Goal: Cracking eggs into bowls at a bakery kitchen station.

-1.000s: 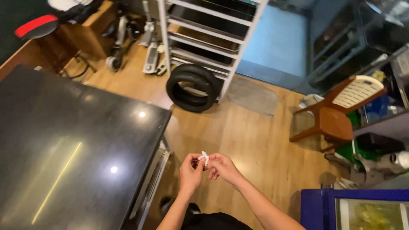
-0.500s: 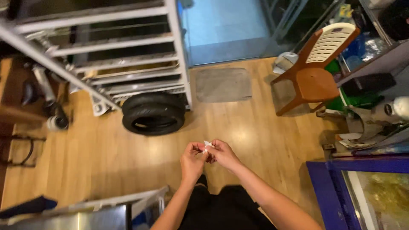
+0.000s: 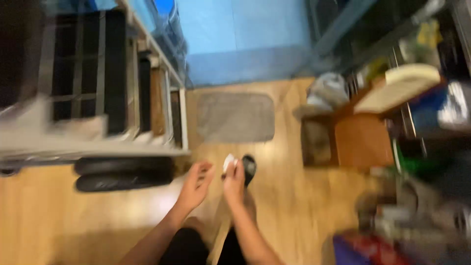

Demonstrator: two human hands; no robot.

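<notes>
White scrap [image 3: 228, 162] | pinched in right hand [image 3: 234, 182] | orientation blurred | left hand [image 3: 195, 186] beside

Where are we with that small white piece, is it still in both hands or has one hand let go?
Done so far: the left hand has come off and hangs open beside it. In hand: the right hand alone pinches the small white piece at its fingers, above the wooden floor near the grey mat. Left: the piece has not been set down anywhere. Blur hides what it is.
</notes>
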